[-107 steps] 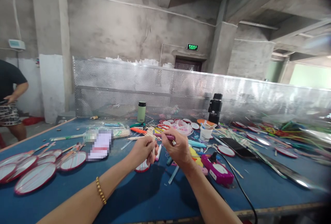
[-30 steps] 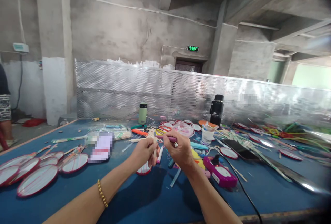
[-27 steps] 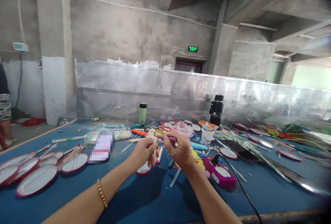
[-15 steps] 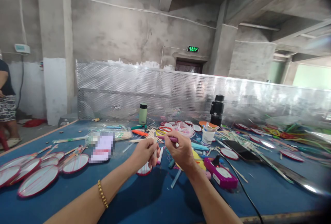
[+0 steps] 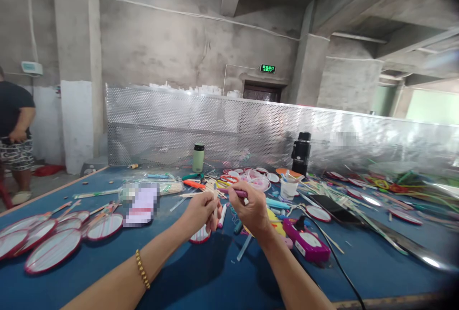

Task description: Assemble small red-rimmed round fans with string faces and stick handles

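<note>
My left hand is closed around a flat, pale stick that points upward. Below those fingers shows part of a small round fan, white with a red rim; my hand hides where stick and disc would meet. In my right hand is a slim purple marker, pinched like a pen with its tip toward the stick. Whether tip and stick touch, I cannot tell. A pale pink-and-white marker lies between my hands on the blue table.
Several red-rimmed round fans overlap at left, near a blurred lilac item. A green flask, black flask and white cup stand farther back. At right are a purple power strip and black cable. A person stands far left.
The person at far left has come further into view, toward the right. My hands, the stick and the purple marker look almost unmoved.
</note>
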Demonstrator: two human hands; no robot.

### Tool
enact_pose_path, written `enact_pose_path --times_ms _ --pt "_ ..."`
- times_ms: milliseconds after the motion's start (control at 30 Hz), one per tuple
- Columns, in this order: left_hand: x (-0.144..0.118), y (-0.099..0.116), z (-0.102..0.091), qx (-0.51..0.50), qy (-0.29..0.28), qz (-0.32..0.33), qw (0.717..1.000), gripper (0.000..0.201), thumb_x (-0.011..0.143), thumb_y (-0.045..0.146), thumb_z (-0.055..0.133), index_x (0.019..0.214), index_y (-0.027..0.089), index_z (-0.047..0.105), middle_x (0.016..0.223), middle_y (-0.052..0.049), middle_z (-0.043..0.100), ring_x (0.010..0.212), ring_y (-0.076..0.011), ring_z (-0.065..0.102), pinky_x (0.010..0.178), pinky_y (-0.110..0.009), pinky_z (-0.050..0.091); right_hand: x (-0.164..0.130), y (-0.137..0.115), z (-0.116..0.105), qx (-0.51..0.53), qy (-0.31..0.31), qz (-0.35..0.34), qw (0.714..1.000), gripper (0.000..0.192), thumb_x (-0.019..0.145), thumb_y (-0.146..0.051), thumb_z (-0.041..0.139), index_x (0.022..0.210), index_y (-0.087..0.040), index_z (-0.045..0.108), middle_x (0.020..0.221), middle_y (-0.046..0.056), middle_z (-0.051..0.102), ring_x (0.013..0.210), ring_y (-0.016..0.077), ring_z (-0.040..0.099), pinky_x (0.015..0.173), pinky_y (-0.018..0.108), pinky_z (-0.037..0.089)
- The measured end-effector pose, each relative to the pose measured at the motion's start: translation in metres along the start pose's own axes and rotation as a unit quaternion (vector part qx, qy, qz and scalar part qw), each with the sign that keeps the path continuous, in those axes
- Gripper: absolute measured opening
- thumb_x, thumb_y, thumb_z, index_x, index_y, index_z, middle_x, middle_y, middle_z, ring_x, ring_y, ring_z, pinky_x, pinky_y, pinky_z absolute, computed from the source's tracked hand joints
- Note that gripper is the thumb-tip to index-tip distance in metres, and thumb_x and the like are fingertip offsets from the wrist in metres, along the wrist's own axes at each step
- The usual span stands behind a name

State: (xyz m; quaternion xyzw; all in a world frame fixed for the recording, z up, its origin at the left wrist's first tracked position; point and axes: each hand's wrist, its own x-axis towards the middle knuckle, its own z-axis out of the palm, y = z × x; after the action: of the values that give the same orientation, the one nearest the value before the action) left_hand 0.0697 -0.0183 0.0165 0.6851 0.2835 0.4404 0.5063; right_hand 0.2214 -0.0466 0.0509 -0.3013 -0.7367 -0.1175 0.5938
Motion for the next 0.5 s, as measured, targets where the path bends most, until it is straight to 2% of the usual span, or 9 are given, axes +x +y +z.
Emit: enact_pose_path --times_ms 500 --pt "-0.0012 0.0039 0.0018 0.000 0.004 -0.014 1.000 0.021 0.081 0.036 0.047 0.071 0.017 0.046 0.045 0.001 0.058 0.032 -0.0102 0.052 0.029 -0.016 0.036 -0.0007 -0.0008 -0.0014 0.012 -0.021 0.018 1.000 0.014 0.084 -0.018 0.054 0.072 -0.017 0.061 0.065 0.002 0.061 0.056 0.0105 0.053 0.054 0.022 0.042"
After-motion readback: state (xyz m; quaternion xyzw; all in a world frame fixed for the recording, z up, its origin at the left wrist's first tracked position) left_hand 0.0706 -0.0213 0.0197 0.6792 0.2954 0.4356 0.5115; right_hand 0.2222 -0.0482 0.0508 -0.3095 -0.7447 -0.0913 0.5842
